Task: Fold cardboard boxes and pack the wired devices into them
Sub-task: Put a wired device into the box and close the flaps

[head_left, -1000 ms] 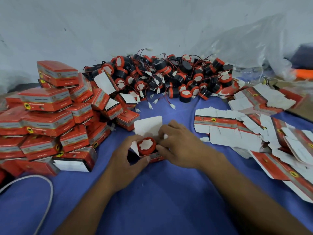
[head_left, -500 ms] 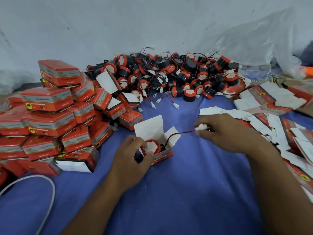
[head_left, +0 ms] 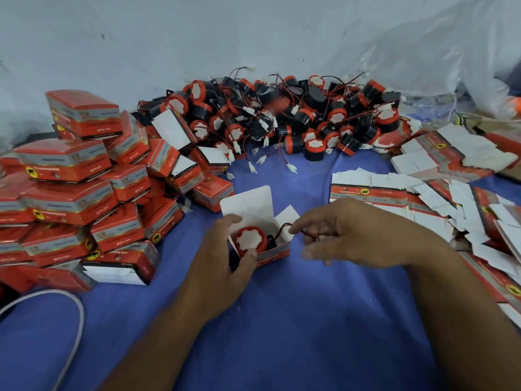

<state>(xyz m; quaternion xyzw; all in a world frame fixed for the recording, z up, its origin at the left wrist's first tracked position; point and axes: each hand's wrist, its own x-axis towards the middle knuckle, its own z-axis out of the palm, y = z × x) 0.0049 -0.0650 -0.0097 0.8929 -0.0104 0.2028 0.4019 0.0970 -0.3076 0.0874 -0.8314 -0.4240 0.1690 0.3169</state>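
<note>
Contents: device, a black cylinder with red rim and white face, sits inside the open box.
Carton: red, on the blue cloth, white lid flap raised at its back.
Left: left hand clamped round the box's left side, thumb on the device's rim.
Right: right hand just right of the box, pinching the wire.
Change: right hand has come nearer the box; wire, taut before, now slack.

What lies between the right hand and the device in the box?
Head view: a red-and-black wire runs from the device out of the box to the right hand.
</note>
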